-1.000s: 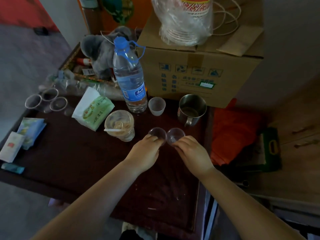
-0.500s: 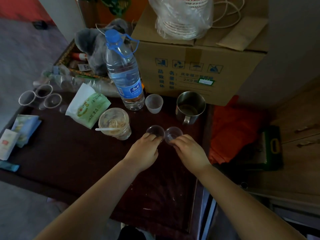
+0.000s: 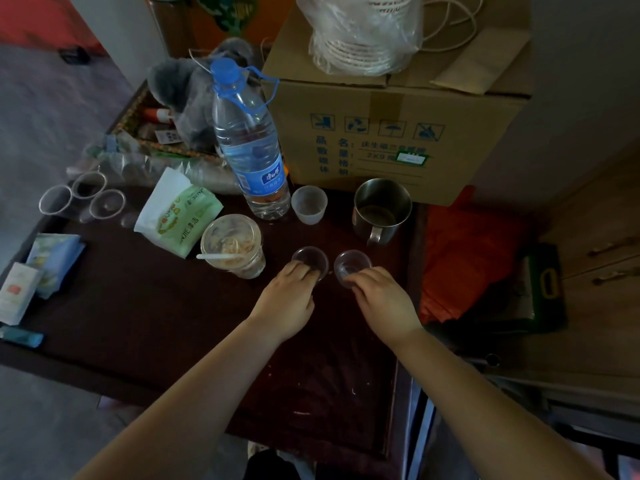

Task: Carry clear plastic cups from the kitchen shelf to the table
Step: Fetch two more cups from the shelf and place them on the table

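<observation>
Two small clear plastic cups stand upright on the dark wooden table, side by side with a gap between them. My left hand has its fingertips around the near rim of the left cup. My right hand grips the near side of the right cup the same way. Three more clear cups stand at the table's far left corner.
Just behind the two cups are a steel mug, a small frosted cup, a large water bottle and a lidded drink cup. A cardboard box fills the back right. A green packet lies left.
The two cups were touching a second ago; now my hands have drawn them a little apart. The view has shifted slightly.
</observation>
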Available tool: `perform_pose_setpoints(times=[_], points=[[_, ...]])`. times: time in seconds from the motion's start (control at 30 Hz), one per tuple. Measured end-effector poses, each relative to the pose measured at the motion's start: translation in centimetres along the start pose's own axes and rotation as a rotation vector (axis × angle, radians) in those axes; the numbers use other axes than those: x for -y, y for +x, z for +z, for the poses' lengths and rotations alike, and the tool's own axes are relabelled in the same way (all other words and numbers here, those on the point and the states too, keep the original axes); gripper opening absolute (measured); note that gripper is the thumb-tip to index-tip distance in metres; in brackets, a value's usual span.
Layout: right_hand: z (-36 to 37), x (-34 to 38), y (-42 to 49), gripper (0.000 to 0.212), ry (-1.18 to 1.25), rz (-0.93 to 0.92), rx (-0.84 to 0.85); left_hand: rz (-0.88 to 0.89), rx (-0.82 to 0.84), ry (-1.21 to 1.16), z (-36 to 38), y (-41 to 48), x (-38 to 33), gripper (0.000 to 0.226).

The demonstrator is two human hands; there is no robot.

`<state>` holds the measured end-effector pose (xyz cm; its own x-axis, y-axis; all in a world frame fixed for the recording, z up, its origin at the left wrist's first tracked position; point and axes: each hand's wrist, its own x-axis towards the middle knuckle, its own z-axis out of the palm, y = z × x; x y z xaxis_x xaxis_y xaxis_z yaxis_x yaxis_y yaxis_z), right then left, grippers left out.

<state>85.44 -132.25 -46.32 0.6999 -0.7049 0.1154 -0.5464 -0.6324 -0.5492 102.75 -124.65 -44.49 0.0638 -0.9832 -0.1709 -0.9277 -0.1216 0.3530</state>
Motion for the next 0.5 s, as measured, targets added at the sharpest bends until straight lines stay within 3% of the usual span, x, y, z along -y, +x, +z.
perform_pose_setpoints(times=[0.5], points=[[-2.5, 3.9, -1.6, 0.022, -0.123, 0.11, -0.135, 0.176, -0.087, 0.115, -3.3, -1.9, -0.8, 0.052]])
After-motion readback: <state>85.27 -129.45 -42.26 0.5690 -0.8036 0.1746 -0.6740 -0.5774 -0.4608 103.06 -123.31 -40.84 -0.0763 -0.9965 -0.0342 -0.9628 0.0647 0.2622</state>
